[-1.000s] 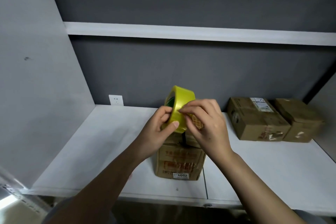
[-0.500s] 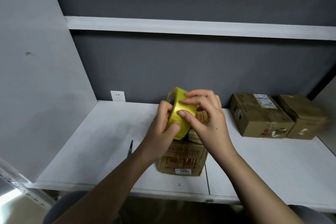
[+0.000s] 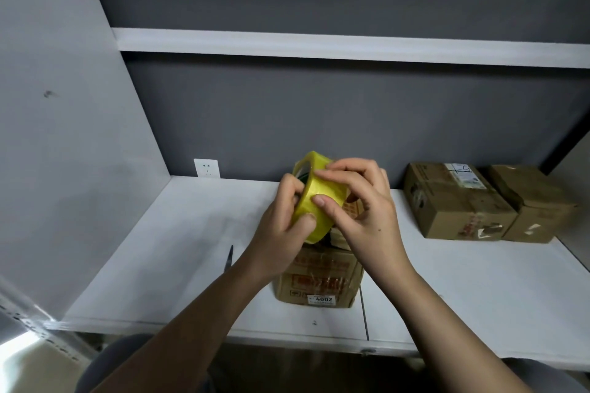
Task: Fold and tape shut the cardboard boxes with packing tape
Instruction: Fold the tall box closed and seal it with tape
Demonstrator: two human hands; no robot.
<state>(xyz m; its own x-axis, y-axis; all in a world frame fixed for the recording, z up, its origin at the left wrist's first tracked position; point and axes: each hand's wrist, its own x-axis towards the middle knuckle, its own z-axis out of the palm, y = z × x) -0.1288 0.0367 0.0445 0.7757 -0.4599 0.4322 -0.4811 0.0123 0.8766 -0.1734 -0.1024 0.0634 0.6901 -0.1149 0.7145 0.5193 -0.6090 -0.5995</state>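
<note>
At frame centre both hands grip the yellow tape roll (image 3: 319, 198) above a box (image 3: 319, 281) on the table (image 3: 159, 249); left hand (image 3: 281, 233) curls round its left side; right hand (image 3: 367, 210) pinches its face; two boxes (image 3: 459, 201) sit at right; scissors (image 3: 228, 258) peek left.

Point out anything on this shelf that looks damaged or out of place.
The two boxes at the far right look worn: torn tape scraps and scuffed patches on their front faces. A dark thin tool, maybe scissors, lies half hidden behind the left forearm. Otherwise nothing stands out.
</note>
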